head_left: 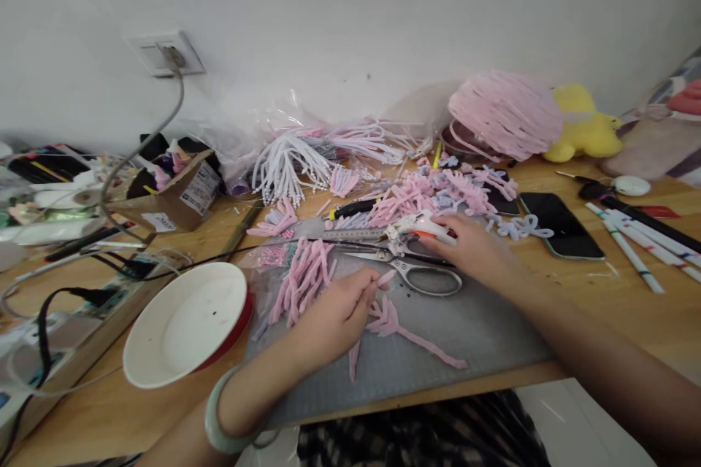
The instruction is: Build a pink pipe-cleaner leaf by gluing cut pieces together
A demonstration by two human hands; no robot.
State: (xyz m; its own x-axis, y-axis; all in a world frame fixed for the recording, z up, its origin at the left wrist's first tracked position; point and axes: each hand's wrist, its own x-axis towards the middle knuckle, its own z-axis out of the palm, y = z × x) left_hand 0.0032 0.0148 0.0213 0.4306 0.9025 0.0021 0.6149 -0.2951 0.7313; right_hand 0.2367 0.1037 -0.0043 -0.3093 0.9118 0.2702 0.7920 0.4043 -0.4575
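My left hand (342, 310) is closed in a pinch on a short pink fuzzy stem (385, 279) above the grey mat (454, 336). My right hand (465, 241) is wrapped round a white glue gun (419, 228), whose messy nozzle end points left. Silver scissors (432, 279) lie just below the glue gun, blades toward the left. Near my left hand, a branched pink fuzzy piece (416, 341) rests on the mat. A bundle of pink stems (301, 281) lies to the left of that hand. The glue gun partly covers the things behind it.
A white bowl (189, 321) stands at the left beside a power strip (71, 350). Behind the mat are white stems (290, 160) and pink fuzzy pieces (416, 193). A phone (561, 225) and markers (629, 248) lie at the right.
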